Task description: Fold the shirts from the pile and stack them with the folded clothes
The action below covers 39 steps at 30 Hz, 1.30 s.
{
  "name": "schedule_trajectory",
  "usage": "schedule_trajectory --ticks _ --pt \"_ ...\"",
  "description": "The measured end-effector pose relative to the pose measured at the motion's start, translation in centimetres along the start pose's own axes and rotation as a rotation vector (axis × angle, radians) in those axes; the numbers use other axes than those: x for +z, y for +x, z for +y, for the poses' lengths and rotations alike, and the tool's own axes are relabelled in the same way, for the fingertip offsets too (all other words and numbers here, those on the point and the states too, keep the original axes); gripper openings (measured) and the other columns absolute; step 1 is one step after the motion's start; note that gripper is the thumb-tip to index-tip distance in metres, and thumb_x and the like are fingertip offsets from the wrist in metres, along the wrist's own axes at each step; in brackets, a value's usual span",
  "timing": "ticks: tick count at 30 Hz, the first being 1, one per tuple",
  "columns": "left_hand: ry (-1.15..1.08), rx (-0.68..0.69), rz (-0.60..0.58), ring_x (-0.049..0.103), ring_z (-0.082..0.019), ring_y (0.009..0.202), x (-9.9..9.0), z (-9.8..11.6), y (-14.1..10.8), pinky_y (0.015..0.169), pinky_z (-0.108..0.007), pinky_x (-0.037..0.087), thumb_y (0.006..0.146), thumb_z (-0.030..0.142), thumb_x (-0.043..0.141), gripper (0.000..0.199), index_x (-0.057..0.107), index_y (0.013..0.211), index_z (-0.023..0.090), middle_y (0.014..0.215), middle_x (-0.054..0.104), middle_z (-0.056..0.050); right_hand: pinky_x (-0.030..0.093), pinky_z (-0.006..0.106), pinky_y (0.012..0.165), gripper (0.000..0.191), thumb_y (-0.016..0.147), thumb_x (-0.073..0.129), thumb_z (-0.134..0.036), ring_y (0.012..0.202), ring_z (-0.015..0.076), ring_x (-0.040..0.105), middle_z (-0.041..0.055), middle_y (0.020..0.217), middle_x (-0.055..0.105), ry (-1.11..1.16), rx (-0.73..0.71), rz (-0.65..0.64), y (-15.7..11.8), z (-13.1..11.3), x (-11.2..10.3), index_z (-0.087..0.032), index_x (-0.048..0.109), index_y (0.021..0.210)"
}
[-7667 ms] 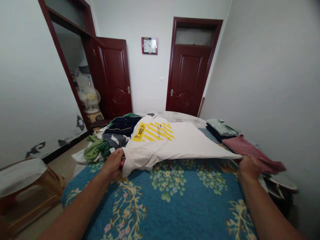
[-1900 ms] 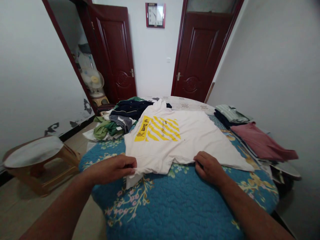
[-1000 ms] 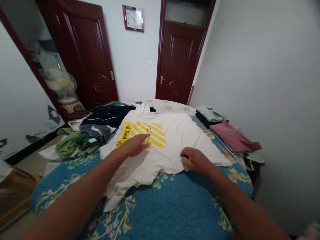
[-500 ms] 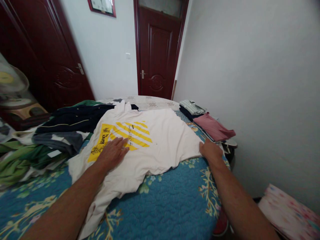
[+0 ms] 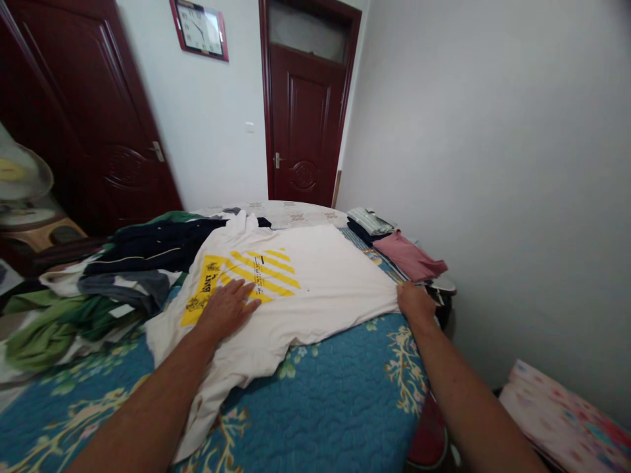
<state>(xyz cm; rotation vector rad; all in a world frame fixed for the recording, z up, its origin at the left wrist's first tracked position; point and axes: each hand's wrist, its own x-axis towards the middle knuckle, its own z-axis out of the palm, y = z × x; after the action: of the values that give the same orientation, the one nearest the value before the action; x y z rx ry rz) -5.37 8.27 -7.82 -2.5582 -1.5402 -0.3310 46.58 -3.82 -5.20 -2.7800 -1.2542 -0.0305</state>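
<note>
A white T-shirt (image 5: 325,276) with a yellow striped print lies spread across the blue floral bedcover (image 5: 315,401). My left hand (image 5: 227,309) rests flat on the print, fingers stretched out. At the right, my right hand (image 5: 415,303) is closed on the shirt's bottom corner. The cloth between the two hands is pulled fairly taut, with creases running toward the right hand. One sleeve hangs toward me beneath my left forearm.
Rumpled clothes, including a navy garment (image 5: 142,243) and a green one (image 5: 44,335), are heaped at the left. Folded clothes with a pink garment (image 5: 410,255) on top stand at the right, against the wall. A floral box-like thing (image 5: 562,407) sits low at the right.
My right hand has drawn the shirt's corner tighter, smoothing folds on that side. My left hand stays on the print. The view has tilted up slightly.
</note>
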Motion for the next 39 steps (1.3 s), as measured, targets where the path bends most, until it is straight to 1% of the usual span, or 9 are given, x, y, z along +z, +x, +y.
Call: schedule_trajectory --ticks 7,10,13,16,20,24,27,32,39 --pt "-0.043 -0.078 -0.013 0.045 -0.038 0.152 -0.3 0.6 -0.4 0.123 -0.056 0.033 0.103 0.061 0.045 0.068 0.055 0.157 0.021 0.164 0.050 -0.019 0.057 0.051 0.093 0.052 0.111 0.029 -0.037 0.112 0.0373 0.075 0.0305 0.123 0.072 0.034 0.064 -0.008 0.2 0.0 0.0 -0.008 0.067 0.133" --pt "-0.057 -0.128 0.004 0.038 -0.040 0.156 -0.5 1.0 -0.7 0.125 -0.061 0.027 0.102 0.064 0.046 0.073 0.053 0.158 0.019 0.166 0.048 -0.020 0.056 0.050 0.092 0.049 0.109 0.031 -0.027 0.111 0.0365 0.075 0.0310 0.123 0.071 0.009 0.058 -0.006 -0.2 -0.2 -0.5 -0.008 0.068 0.132" --pt "-0.071 -0.142 0.009 0.035 -0.043 0.158 -0.6 1.3 -0.9 0.126 -0.066 0.020 0.101 0.068 0.046 0.078 0.054 0.157 0.015 0.166 0.047 -0.023 0.054 0.047 0.095 0.043 0.102 0.038 -0.017 0.119 0.0356 0.071 0.0291 0.126 0.070 -0.067 -0.003 0.086 -1.2 -1.5 -1.5 -0.008 0.071 0.129" --pt "-0.084 -0.143 0.003 0.036 -0.044 0.157 -0.6 1.4 -1.0 0.126 -0.068 0.019 0.100 0.070 0.046 0.080 0.053 0.158 0.016 0.166 0.046 -0.023 0.050 0.042 0.105 0.038 0.102 0.042 -0.017 0.123 0.0317 0.067 0.0241 0.123 0.072 -0.086 -0.264 0.189 -3.0 -5.4 -2.9 -0.008 0.073 0.121" --pt "-0.080 -0.141 -0.004 0.035 -0.044 0.157 -0.6 1.2 -1.0 0.126 -0.069 0.020 0.099 0.071 0.045 0.080 0.053 0.159 0.018 0.166 0.046 -0.023 0.044 0.036 0.116 0.037 0.106 0.043 -0.026 0.130 0.0264 0.059 0.0161 0.135 0.069 0.122 -0.717 0.233 -6.8 -14.5 -3.4 -0.016 0.072 0.127" --pt "-0.047 -0.133 -0.013 0.037 -0.044 0.157 -0.6 1.0 -0.9 0.125 -0.069 0.023 0.100 0.071 0.045 0.077 0.054 0.159 0.022 0.166 0.047 -0.021 0.042 0.038 0.121 0.045 0.108 0.043 -0.033 0.143 0.0246 0.052 0.0133 0.150 0.062 0.264 -1.086 0.117 -10.1 -23.1 -1.4 -0.016 0.062 0.145" --pt "-0.014 -0.138 -0.026 0.037 -0.043 0.157 -0.5 0.9 -0.8 0.125 -0.067 0.024 0.100 0.068 0.046 0.075 0.055 0.158 0.021 0.166 0.048 -0.020 0.037 0.047 0.126 0.057 0.108 0.048 -0.046 0.152 0.0298 0.043 0.0161 0.163 0.051 0.255 -1.207 0.028 -10.7 -26.1 0.9 -0.013 0.052 0.155" --pt "0.001 -0.157 -0.048 0.038 -0.042 0.156 -0.1 0.6 -0.7 0.125 -0.067 0.027 0.098 0.069 0.048 0.075 0.055 0.159 0.025 0.168 0.046 -0.017 0.027 0.058 0.130 0.066 0.109 0.040 -0.060 0.160 0.0315 0.033 0.0118 0.172 0.039 0.274 -1.185 -0.043 -7.8 -25.4 3.0 -0.022 0.045 0.163" --pt "0.014 -0.166 -0.057 0.038 -0.040 0.157 0.8 -0.3 -0.6 0.125 -0.066 0.029 0.097 0.069 0.046 0.076 0.054 0.160 0.028 0.169 0.045 -0.014 0.023 0.056 0.131 0.067 0.110 0.038 -0.058 0.162 0.0322 0.028 0.0125 0.174 0.034 0.207 -0.948 -0.029 1.2 -21.0 3.6 -0.020 0.044 0.164"
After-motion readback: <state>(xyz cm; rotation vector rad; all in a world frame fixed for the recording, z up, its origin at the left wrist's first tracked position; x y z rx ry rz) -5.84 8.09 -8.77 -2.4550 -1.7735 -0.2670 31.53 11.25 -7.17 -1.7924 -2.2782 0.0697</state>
